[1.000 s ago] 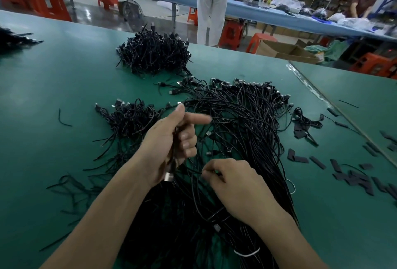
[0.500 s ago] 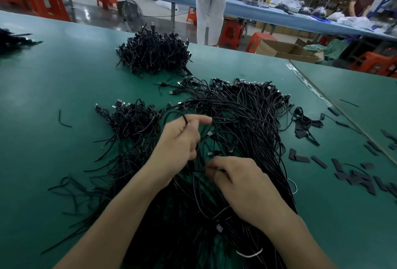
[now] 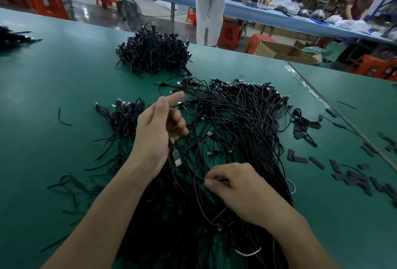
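Wide flat green work table (image 3: 64,79). Sprawled across its middle, large loose heap of thin black cables (image 3: 247,129); beyond it, rounded pile of coiled black cable bundles (image 3: 154,54). Raised over the heap, left hand (image 3: 159,133), forefinger straight, lower fingers curled round one thin black cable with silver plug (image 3: 177,159) dangling below the palm. Nearer, resting on the heap, right hand (image 3: 242,191), thumb and forefinger pinched together on a single black strand (image 3: 198,180).

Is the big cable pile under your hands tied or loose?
Tied at the near end: a white tie loops across the cable pile there, while the far plug ends fan out loose.
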Demonstrator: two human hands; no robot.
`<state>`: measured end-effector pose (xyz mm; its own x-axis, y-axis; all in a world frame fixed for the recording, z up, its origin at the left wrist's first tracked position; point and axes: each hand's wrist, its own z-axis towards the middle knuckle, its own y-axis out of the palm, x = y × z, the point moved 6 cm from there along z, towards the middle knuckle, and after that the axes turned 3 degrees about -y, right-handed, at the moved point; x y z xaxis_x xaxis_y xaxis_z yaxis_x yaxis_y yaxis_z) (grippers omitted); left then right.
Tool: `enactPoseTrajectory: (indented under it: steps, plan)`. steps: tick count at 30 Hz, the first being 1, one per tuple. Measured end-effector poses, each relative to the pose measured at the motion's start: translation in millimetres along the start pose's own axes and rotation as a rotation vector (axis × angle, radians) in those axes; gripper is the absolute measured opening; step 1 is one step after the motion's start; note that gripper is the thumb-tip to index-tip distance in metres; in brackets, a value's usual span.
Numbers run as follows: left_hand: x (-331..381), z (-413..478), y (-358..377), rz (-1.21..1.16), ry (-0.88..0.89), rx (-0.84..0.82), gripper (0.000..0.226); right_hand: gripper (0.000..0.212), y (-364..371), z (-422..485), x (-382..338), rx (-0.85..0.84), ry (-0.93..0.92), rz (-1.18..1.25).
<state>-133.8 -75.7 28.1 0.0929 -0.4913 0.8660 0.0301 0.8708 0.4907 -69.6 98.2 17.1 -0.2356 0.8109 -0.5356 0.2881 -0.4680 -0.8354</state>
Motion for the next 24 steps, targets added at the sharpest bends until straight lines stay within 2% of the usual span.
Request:
enactPoseTrajectory:
  steps: [3,5,7,9,13,15,18,20,22,24]
  plan:
    - [-6,-2,-1,0.536,0.156,0.054,0.034,0.016,-2,1,-14,-0.040,-0.089,0.080]
    - [-16,-5,13,0.885,0.210,-0.106,0.037,0.017,-8,0,-25,-0.038,-0.164,0.129]
    - [-27,-9,23,0.943,0.122,-0.274,0.035,0.018,-18,-2,-31,0.023,-0.219,0.212]
    - [-31,-15,30,0.838,0.031,-0.352,0.042,0.021,-32,-4,-30,0.138,-0.223,0.292]
    - [-22,-25,40,0.594,-0.126,-0.392,0.062,0.022,-61,-2,-18,0.427,-0.174,0.379]
    - [-21,-33,48,0.517,-0.229,-0.514,0.069,0.018,-65,0,-15,0.496,-0.164,0.446]
    - [-19,-46,57,0.317,-0.419,-0.684,0.068,0.026,-60,2,-17,0.523,-0.166,0.556]
    - [-12,-46,59,0.069,-0.486,-0.711,0.061,0.036,-50,5,-14,0.502,-0.133,0.669]
    - [-5,-41,59,-0.184,-0.478,-0.669,0.053,0.036,-34,9,-14,0.386,-0.087,0.699]
    - [-1,-34,57,-0.289,-0.417,-0.546,0.049,0.029,-19,12,-20,0.255,-0.083,0.618]
